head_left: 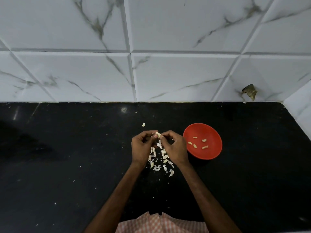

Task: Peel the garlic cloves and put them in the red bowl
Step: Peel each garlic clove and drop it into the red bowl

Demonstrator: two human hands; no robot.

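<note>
1. Head view: the left hand [142, 147] and right hand [175, 147] meet fingertip to fingertip above the black worktop [67, 165]. Both pinch one garlic clove [158, 135] between curled fingers and thumbs.
2. Directly beneath the hands, trailing toward 6 o'clock, a scatter of garlic skins and cloves [161, 162] lies on the worktop.
3. A single pale scrap [143, 124] sits apart at 11 o'clock from the hands; I cannot tell whether it is clove or skin.
4. The red bowl [202, 155] stands at 3 o'clock, just beside the right hand, holding five peeled cloves [194, 145].
5. A marble-patterned tiled wall [168, 73] rises at 12 o'clock, and orange-and-white checked cloth [159, 222] shows at 6 o'clock.
</note>
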